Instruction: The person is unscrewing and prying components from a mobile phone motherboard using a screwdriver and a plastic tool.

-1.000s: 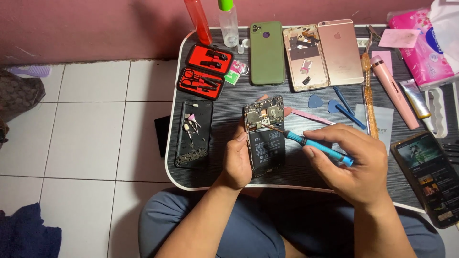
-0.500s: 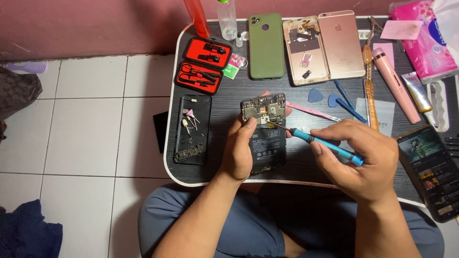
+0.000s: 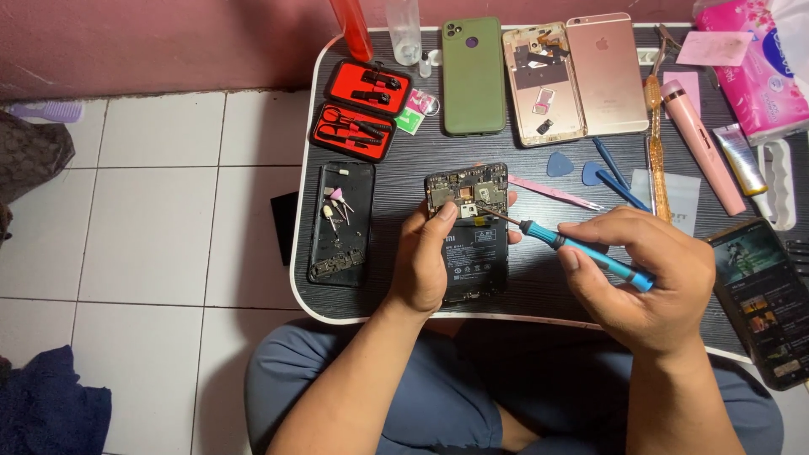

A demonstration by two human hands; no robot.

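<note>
My left hand grips an opened black phone from its left side, with the circuit board and battery facing up, just above the dark lap table. My right hand holds a blue-handled screwdriver. Its thin tip rests on the board near the phone's upper middle. A black phone back cover with small picks and parts on it lies to the left of my left hand.
A red tool case lies open at the table's back left. A green phone, a rose-gold phone shell, blue picks, a pink tool and a lit phone lie around. Tiled floor is at the left.
The view has shifted slightly, and the phone and both hands now sit a little lower and more to the right. The screwdriver tip stays on the board.
</note>
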